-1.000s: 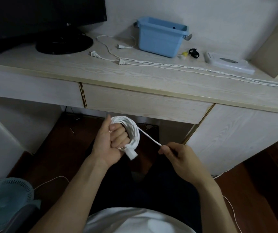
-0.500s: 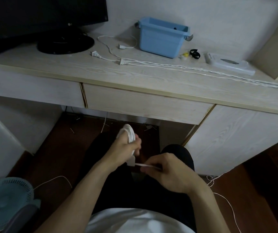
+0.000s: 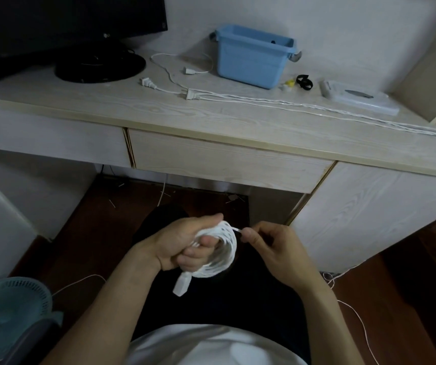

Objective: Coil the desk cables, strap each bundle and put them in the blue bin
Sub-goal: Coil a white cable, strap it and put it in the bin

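Currently my left hand [image 3: 182, 246] grips the white cable coil [image 3: 220, 252] above my lap; my right hand [image 3: 272, 246] pinches its free end. Behind, on the tabletop [image 3: 238, 119], the monitor [image 3: 66, 22] bezel reads "LG"; the blue bin [image 3: 251, 57] stands nearby.

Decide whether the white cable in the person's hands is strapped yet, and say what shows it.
Not strapped. The white cable is coiled around the left hand, with no strap on it; the black strap lies on the desk.

The desk [image 3: 238, 122] is pale wood-grain laminate, matt and lightly streaked. The blue bin [image 3: 251, 60] looks like smooth plastic with a dull sheen. The coiled cable [image 3: 224, 255] is glossy white plastic; the floor [image 3: 409, 299] is dark reddish wood.
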`<state>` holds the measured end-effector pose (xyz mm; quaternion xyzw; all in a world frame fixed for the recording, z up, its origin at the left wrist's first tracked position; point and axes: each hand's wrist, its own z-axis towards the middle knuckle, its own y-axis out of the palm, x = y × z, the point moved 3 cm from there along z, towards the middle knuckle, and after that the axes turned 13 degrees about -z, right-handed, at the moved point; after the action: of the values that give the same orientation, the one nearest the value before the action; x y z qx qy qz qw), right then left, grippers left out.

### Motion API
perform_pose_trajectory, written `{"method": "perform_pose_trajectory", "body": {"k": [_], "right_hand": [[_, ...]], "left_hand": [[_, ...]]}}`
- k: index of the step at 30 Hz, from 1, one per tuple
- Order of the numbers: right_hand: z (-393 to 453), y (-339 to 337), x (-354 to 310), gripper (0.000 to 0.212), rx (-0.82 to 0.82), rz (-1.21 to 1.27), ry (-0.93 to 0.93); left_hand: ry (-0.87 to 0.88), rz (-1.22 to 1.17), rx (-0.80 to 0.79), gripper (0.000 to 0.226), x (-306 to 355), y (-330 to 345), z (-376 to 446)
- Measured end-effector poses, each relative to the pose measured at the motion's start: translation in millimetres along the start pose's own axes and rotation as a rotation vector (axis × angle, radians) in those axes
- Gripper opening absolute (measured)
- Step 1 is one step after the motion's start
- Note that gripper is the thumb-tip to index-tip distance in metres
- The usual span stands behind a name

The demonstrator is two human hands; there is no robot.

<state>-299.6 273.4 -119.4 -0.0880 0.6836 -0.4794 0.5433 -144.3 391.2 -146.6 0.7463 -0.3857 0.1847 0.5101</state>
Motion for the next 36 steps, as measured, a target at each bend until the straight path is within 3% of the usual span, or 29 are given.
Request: {"method": "perform_pose_trajectory", "body": {"k": [7, 13, 19, 22, 24, 27, 29, 32, 36], "right_hand": [[1.4, 4.2, 9.2, 0.022, -0.063, -0.111, 0.046], [1.7, 4.8, 10.9, 0.017, -0.115, -0.196, 0.064], [0.7, 20.6, 12.9, 0.021, -0.3, -0.25, 0.128], [-2.0, 21.6, 1.4, 0.015, -0.373, -0.247, 0.044], [-5.2, 19.2, -10.9, 0.014, -0.417, -0.211, -0.043], [-7.6, 11.5, -25.1, 0.015, -0.354, -0.136, -0.14], [-6.9, 4.9, -29.7, 0.016, -0.217, -0.125, -0.196], [-6.0, 0.3, -30.2, 0.01, -0.045, -0.091, -0.218], [-4.8, 0.8, -24.4, 0.008, 0.035, -0.002, -0.143]], "left_hand": [[0.341, -0.474, 0.278, 0.054, 15.3, -13.2, 1.9], [0.761, -0.85, 0.355, 0.049, 26.2, -30.8, -6.3], [0.939, -0.682, 0.469, 0.02, 31.7, -32.1, -0.8], [1.0, -0.143, 0.658, 0.022, 29.4, -32.7, 4.3], [0.946, 0.312, 0.727, 0.018, 25.2, -26.7, 6.6], [0.629, 0.615, 0.558, 0.008, 15.0, -16.2, 11.6], [0.419, 0.687, 0.422, 0.029, 8.4, -9.1, 12.3], [0.153, 0.607, 0.197, 0.067, -2.4, 9.8, 7.8], [0.091, 0.514, 0.063, 0.082, -6.5, 20.8, 5.0]]}}
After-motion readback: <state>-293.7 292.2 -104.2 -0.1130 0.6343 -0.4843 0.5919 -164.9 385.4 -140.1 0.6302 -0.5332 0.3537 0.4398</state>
